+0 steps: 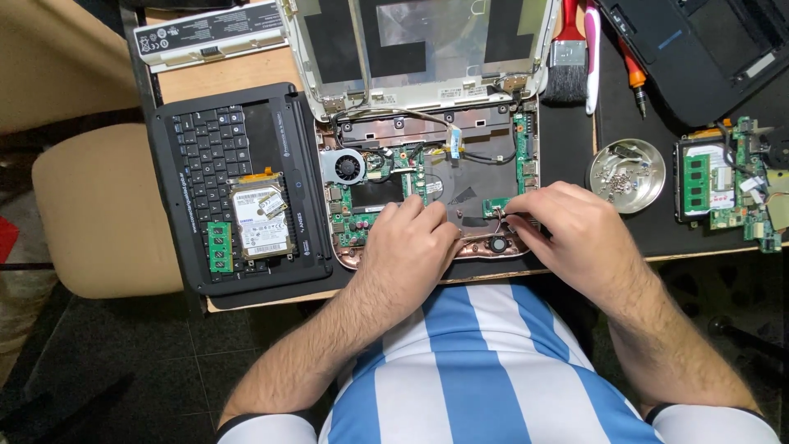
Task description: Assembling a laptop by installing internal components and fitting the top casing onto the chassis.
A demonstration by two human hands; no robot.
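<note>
My right hand [567, 224] pinches a thin dark wire [503, 215] between thumb and fingertips, at the near right corner of the opened laptop base [427, 177]. My left hand [408, 247] lies flat beside it, fingers pressed down on the near edge of the base and holding nothing that I can see. The wire runs left to right, from a small green board [496, 205] toward my right palm, so its long axis lies across me and its free end sits in my right hand, which is the nearer one. The two hands are close but apart, with the round part at the base's near rim between them. Far left of the base sits the fan [346, 166]. Left of it lies the keyboard [212, 156] with a hard drive [261, 215] on it. A screw dish [626, 174] stands to the right.
</note>
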